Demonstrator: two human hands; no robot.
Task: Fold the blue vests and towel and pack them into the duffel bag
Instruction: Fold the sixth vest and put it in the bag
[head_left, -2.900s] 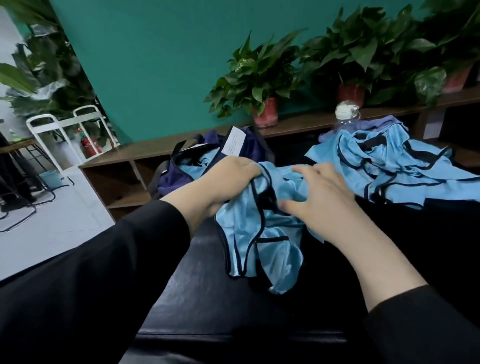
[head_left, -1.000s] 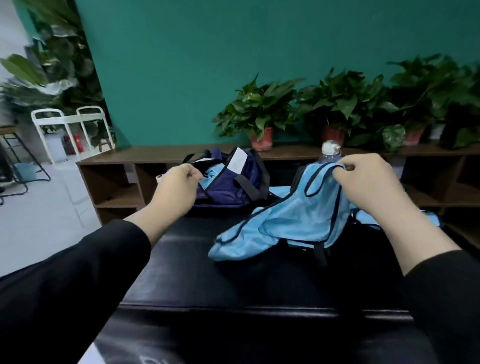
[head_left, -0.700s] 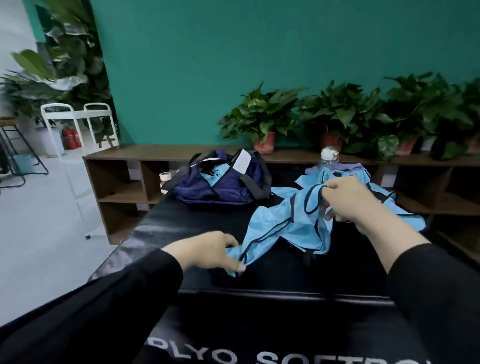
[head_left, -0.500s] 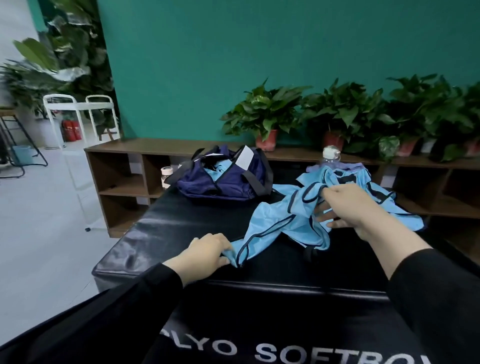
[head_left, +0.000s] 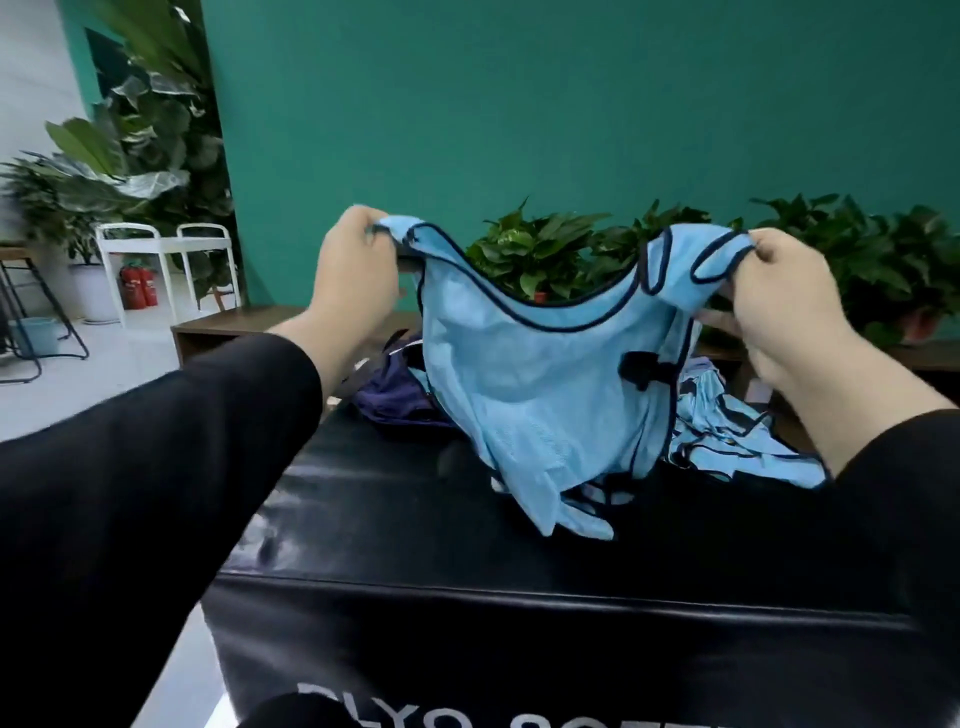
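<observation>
- Since half a second ago I've lifted the vest (head_left: 540, 374) off the box (head_left: 415, 525); it now hangs above it.
- My left hand (head_left: 353, 275) and right hand (head_left: 779, 301) each pinch a shoulder.
- Neck up, hem trailing onto the box, long axis vertical.
- The bag (head_left: 395, 395) sits behind the vest, more vests (head_left: 737, 436) to its right.

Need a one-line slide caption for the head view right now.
Both hands, left and right, hold a blue vest up by its shoulders over the black padded box.
</observation>
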